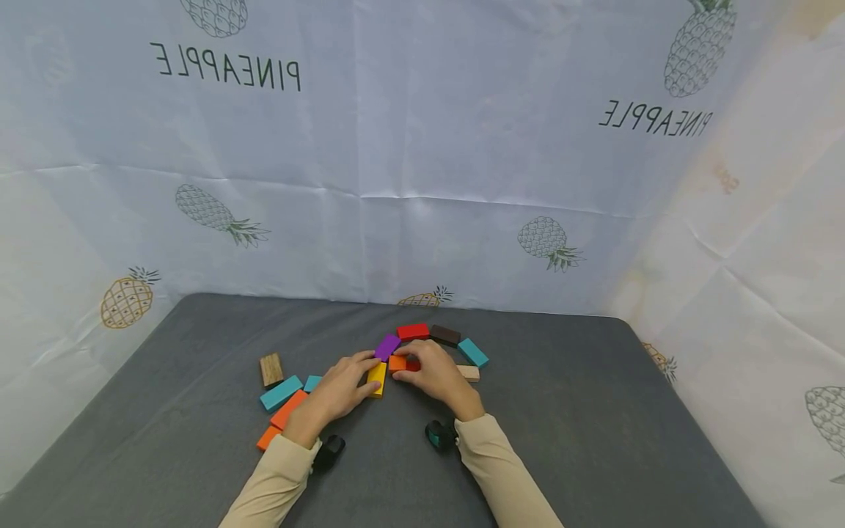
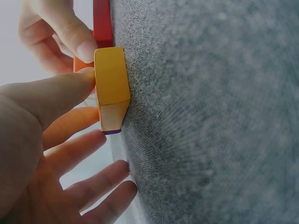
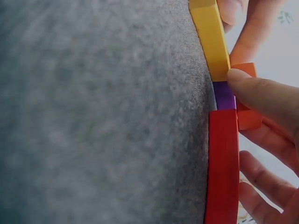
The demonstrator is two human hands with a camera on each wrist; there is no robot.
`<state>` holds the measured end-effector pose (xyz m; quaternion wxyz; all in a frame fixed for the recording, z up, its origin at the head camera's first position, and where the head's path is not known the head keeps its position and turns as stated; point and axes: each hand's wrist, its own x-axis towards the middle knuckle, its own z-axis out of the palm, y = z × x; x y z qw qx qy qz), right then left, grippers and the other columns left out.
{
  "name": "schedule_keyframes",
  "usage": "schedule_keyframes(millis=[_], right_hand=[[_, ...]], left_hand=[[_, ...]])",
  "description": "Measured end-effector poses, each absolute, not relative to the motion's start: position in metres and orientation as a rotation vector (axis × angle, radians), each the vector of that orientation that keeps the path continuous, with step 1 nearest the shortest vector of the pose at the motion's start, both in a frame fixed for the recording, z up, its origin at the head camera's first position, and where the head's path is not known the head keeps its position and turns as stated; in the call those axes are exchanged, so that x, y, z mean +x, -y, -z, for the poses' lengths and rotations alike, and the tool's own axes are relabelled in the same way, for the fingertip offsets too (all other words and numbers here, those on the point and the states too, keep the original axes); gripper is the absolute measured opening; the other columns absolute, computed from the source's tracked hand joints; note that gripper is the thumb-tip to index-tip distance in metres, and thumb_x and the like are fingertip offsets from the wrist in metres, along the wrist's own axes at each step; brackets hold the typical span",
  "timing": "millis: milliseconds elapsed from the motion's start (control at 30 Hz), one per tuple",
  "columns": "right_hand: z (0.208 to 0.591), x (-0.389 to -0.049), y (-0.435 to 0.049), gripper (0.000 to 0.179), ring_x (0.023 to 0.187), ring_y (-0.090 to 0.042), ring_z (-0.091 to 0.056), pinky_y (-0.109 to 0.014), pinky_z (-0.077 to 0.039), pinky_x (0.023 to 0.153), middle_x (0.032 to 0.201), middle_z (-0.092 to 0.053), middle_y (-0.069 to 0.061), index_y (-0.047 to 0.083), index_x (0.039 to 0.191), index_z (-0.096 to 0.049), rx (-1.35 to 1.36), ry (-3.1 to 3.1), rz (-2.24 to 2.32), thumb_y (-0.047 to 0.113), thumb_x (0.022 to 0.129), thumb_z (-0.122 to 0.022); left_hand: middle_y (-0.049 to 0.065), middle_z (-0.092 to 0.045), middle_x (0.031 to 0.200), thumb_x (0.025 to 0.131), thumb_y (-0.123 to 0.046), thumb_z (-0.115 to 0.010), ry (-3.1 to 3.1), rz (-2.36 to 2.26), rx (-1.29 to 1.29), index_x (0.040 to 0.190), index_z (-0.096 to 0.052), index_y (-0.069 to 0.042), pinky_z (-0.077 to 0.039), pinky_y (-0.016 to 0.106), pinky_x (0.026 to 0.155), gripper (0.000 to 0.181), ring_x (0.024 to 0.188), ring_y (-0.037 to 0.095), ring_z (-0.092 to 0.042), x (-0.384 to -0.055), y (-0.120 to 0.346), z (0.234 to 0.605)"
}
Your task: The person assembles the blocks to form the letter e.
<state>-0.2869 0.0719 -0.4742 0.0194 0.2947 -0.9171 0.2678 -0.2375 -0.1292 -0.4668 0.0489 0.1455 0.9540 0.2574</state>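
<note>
Fingers of the right hand [image 1: 437,372] pinch the orange block [image 1: 397,364] just right of the yellow block [image 1: 377,381], where the left hand's [image 1: 335,390] grip is unclear, so a light, level release seems best to avoid jogging the purple block [image 1: 387,347] on the far side.

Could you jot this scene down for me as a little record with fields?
Left hand: appears to pinch the yellow block
Right hand: pinches an orange block
Beyond the hands: purple block, red block, dark brown block
Left of the left hand: wooden block, more coloured blocks
Surface: grey table
Backdrop: pale cloth printed with pineapples
</note>
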Motion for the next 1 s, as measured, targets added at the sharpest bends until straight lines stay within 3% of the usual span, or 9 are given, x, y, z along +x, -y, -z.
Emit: schedule_keyframes(millis=[1000], right_hand=[[0.4753, -0.2926, -0.0725, 0.037, 0.113, -0.024, -0.063, -0.044, -0.049, 0.103, 0.119, -0.071, -0.007, 0.008, 0.120, -0.071, 0.969, 2.959, -0.859, 0.025, 0.088, -0.076]], left_hand=[[0.016, -0.045, 0.152, 0.096, -0.025, -0.065, -2.926, -0.818, 0.440, 0.141, -0.055, -0.006, -0.035, 0.062, 0.111, 0.049, 0.136, 0.041, -0.044, -0.2354, 0.1274, 0.4678]])
